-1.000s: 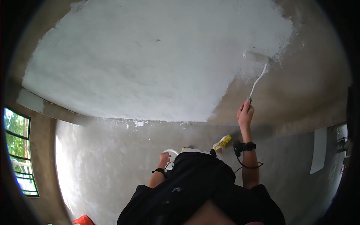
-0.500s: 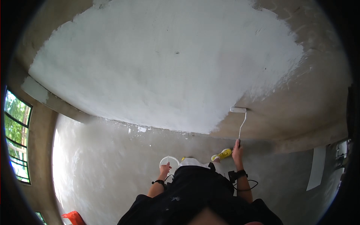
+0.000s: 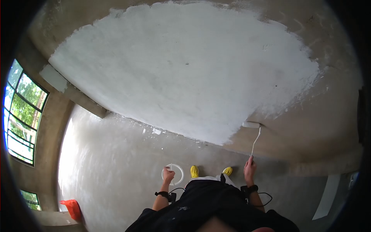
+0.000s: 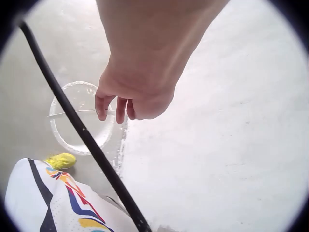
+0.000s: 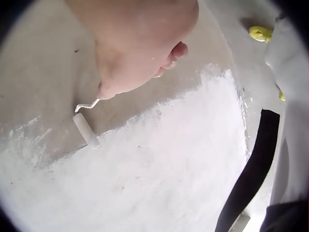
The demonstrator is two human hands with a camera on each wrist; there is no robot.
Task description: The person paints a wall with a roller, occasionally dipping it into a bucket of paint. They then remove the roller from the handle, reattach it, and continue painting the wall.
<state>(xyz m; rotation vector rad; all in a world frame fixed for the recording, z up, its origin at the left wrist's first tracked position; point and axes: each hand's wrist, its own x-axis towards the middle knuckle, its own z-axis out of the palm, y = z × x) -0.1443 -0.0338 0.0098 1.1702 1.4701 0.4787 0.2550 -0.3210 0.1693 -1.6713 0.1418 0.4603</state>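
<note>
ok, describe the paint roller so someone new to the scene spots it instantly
In the head view, start at the big white painted patch and go to its lower right edge. The paint roller sits there, just above the right hand gripping it. Unlike the round-rimmed white bucket, it is a slim white cylinder.

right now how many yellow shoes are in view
2: the left shoe, on the floor right of the white bucket, and the right shoe, nearer the right hand; both partly hidden.
</note>
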